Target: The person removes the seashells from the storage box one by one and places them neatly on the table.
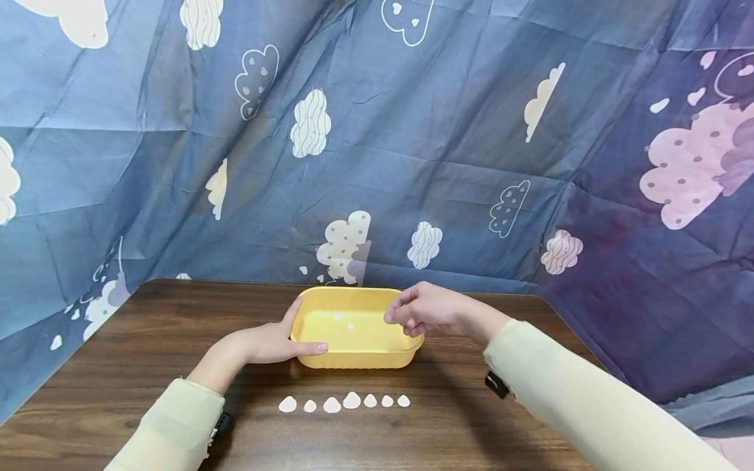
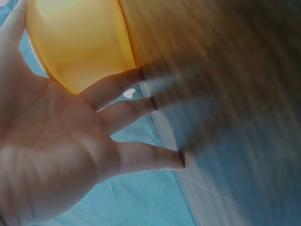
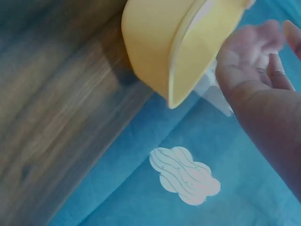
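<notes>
A yellow plastic tub [image 1: 353,360] with rounded corners stands on the wooden table, and a small white piece [image 1: 350,326] lies on its floor. My left hand [image 1: 268,343] rests against the tub's left end, thumb along the front rim. Its fingers are straight and spread; the palm [image 2: 51,136] shows in the left wrist view. Over the tub's right end hovers my right hand [image 1: 432,311], fingers bent and the thumb close to the index finger. Whether anything small sits between those fingertips is hidden. In front of the tub, several white shell-like pieces [image 1: 351,400] form a row.
The dark wooden table [image 1: 471,405] extends to both sides of the tub. A blue cloth [image 1: 377,163] with cloud prints hangs behind the table and along its sides. Each wrist wears a small black device [image 1: 497,384].
</notes>
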A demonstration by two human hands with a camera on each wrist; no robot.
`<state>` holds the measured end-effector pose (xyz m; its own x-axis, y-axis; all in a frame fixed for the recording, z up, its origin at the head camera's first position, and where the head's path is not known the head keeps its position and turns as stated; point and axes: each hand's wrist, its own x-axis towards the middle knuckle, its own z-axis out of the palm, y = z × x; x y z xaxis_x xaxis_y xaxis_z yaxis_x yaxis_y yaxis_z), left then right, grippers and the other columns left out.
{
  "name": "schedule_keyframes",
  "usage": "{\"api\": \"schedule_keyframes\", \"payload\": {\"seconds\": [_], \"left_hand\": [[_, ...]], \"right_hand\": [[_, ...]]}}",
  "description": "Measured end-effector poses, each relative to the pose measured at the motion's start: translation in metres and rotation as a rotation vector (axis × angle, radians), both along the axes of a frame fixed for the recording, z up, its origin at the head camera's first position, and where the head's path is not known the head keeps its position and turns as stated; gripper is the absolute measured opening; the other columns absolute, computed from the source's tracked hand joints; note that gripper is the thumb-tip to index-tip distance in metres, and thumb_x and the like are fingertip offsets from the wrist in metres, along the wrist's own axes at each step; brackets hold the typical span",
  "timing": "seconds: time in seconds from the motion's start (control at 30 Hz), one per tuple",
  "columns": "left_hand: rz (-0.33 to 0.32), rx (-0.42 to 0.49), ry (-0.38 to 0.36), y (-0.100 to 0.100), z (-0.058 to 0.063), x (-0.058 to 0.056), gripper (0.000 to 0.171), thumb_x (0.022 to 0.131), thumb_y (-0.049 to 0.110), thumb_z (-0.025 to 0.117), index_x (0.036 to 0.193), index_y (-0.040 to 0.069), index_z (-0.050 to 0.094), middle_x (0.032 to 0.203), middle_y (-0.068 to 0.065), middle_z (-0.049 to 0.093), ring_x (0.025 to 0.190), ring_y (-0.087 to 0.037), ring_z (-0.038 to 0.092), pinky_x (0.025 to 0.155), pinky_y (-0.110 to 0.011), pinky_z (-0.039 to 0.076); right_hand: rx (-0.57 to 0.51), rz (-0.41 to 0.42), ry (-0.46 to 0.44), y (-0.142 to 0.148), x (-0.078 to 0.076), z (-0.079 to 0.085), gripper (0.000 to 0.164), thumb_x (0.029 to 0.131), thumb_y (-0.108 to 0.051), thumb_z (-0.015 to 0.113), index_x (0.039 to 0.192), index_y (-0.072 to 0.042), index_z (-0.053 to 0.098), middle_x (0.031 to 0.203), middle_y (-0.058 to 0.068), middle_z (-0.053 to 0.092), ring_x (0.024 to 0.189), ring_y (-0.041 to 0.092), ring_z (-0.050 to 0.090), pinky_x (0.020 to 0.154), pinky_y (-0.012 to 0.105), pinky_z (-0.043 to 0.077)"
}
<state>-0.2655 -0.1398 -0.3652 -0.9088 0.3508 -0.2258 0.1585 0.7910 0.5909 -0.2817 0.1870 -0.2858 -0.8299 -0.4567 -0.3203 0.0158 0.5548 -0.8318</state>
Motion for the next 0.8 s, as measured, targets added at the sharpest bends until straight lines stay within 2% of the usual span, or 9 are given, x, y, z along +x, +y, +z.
{"api": "schedule_keyframes", "payload": {"seconds": [0.13, 0.27, 0.43, 0.53, 0.6, 0.67, 0.73, 0.8], "left_hand": [[0.01, -0.001, 0.001, -0.002, 0.0, 0.0, 0.137, 0.086, 0.083, 0.065, 0.17, 0.012, -0.017, 0.158, -0.036, 0.048, 0.143, -0.045, 0.055, 0.117, -0.059, 0.045], [0.01, 0.014, -0.005, -0.001, 0.001, -0.001, 0.136, 0.086, 0.082, 0.065, 0.17, 0.012, -0.015, 0.156, -0.035, 0.051, 0.141, -0.042, 0.057, 0.116, -0.058, 0.046], [0.004, 0.032, 0.0, -0.001, -0.001, -0.003, 0.136, 0.086, 0.082, 0.066, 0.17, 0.012, -0.014, 0.154, -0.032, 0.054, 0.138, -0.039, 0.06, 0.116, -0.056, 0.047], [0.001, 0.029, 0.007, -0.002, 0.0, -0.003, 0.136, 0.086, 0.081, 0.066, 0.17, 0.011, -0.014, 0.151, -0.032, 0.056, 0.136, -0.039, 0.062, 0.114, -0.057, 0.048], [0.003, 0.023, 0.006, -0.003, 0.0, -0.003, 0.137, 0.085, 0.082, 0.066, 0.17, 0.012, -0.015, 0.152, -0.032, 0.056, 0.136, -0.04, 0.062, 0.113, -0.058, 0.049], [0.007, 0.014, 0.006, -0.003, 0.0, -0.002, 0.138, 0.084, 0.084, 0.066, 0.17, 0.013, -0.015, 0.153, -0.033, 0.055, 0.137, -0.042, 0.061, 0.113, -0.059, 0.048], [0.008, 0.012, 0.003, -0.002, 0.0, -0.002, 0.138, 0.084, 0.085, 0.065, 0.17, 0.014, -0.016, 0.155, -0.035, 0.052, 0.139, -0.044, 0.059, 0.114, -0.059, 0.047], [0.005, 0.016, 0.001, -0.001, 0.0, -0.001, 0.138, 0.084, 0.085, 0.065, 0.17, 0.015, -0.017, 0.156, -0.036, 0.049, 0.14, -0.045, 0.058, 0.116, -0.059, 0.046]], "right_hand": [[0.084, -0.006, -0.092, -0.016, -0.024, -0.013, 0.021, 0.1, -0.014, 0.068, 0.112, 0.003, 0.07, 0.079, 0.002, 0.061, 0.073, 0.014, 0.06, 0.074, 0.027, 0.058], [0.154, 0.011, -0.183, -0.03, -0.038, -0.033, 0.023, 0.102, -0.02, 0.067, 0.116, -0.002, 0.072, 0.079, 0.001, 0.068, 0.077, 0.015, 0.065, 0.079, 0.029, 0.059], [0.104, 0.04, -0.241, -0.059, -0.042, -0.055, 0.019, 0.103, -0.018, 0.065, 0.112, -0.004, 0.073, 0.082, -0.001, 0.068, 0.079, 0.012, 0.061, 0.078, 0.025, 0.054], [0.067, 0.085, -0.245, -0.082, -0.041, -0.063, 0.013, 0.102, -0.017, 0.066, 0.097, -0.006, 0.072, 0.077, -0.003, 0.061, 0.075, 0.011, 0.057, 0.072, 0.022, 0.049], [0.053, 0.13, -0.241, -0.098, -0.04, -0.066, 0.016, 0.101, -0.016, 0.066, 0.087, -0.009, 0.07, 0.073, -0.004, 0.056, 0.072, 0.009, 0.055, 0.07, 0.021, 0.047], [0.036, 0.165, -0.229, -0.11, -0.039, -0.068, 0.017, 0.1, -0.014, 0.066, 0.084, -0.009, 0.07, 0.072, -0.005, 0.053, 0.071, 0.009, 0.053, 0.068, 0.019, 0.046], [0.015, 0.192, -0.22, -0.119, -0.039, -0.069, 0.014, 0.099, -0.01, 0.064, 0.092, -0.003, 0.075, 0.076, -0.004, 0.057, 0.073, 0.008, 0.055, 0.07, 0.018, 0.048], [-0.004, 0.186, -0.219, -0.122, -0.041, -0.068, 0.02, 0.1, -0.006, 0.062, 0.11, 0.003, 0.076, 0.084, -0.002, 0.064, 0.078, 0.008, 0.06, 0.075, 0.019, 0.053]]}}
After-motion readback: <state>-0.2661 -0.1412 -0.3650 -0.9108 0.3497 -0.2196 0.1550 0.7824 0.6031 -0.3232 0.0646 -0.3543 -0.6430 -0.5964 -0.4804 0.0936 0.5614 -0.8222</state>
